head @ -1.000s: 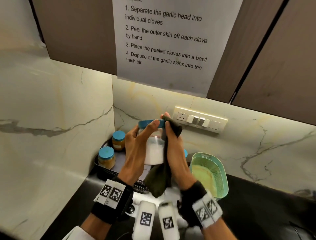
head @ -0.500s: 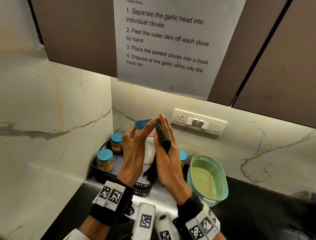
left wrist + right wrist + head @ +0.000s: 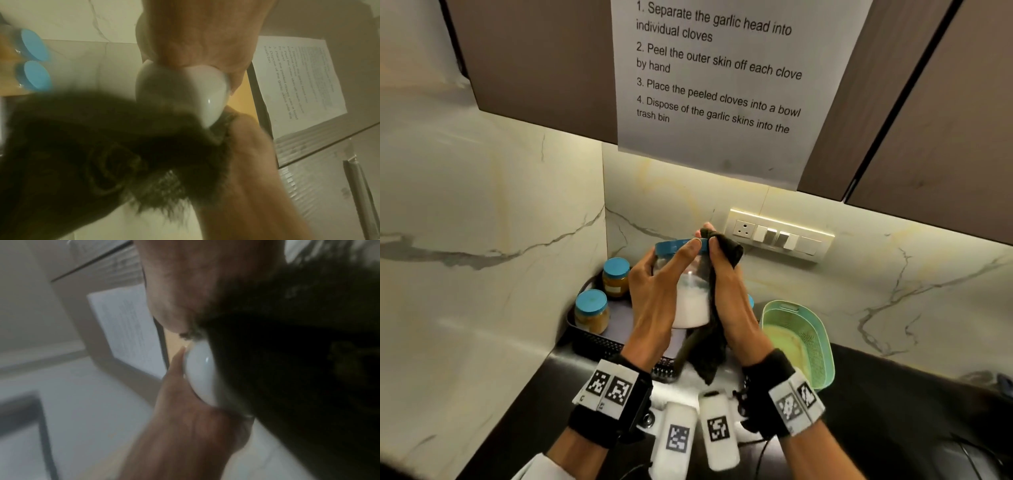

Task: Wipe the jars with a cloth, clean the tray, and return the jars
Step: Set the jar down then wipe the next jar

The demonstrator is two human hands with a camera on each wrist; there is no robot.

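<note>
A clear jar (image 3: 690, 301) with a blue lid and white powder is held up above the black tray (image 3: 599, 342). My left hand (image 3: 657, 291) grips its left side, fingers reaching the lid. My right hand (image 3: 726, 291) presses a dark cloth (image 3: 709, 356) against the jar's right side, thumb and fingers curled round the cloth near the lid. The cloth's tail hangs below. In the left wrist view the jar's base (image 3: 185, 91) shows above the cloth (image 3: 92, 146). The right wrist view shows the jar (image 3: 200, 378) beside the cloth (image 3: 287, 353).
Two blue-lidded jars (image 3: 615, 275) (image 3: 591, 310) with brown contents stand in the tray in the corner. A green basket (image 3: 799, 342) sits to the right on the dark counter. A switch panel (image 3: 779, 234) is on the back wall; cabinets hang overhead.
The right hand with the cloth slid round the jar's side and back up to the lid. The left hand kept hold of the jar.
</note>
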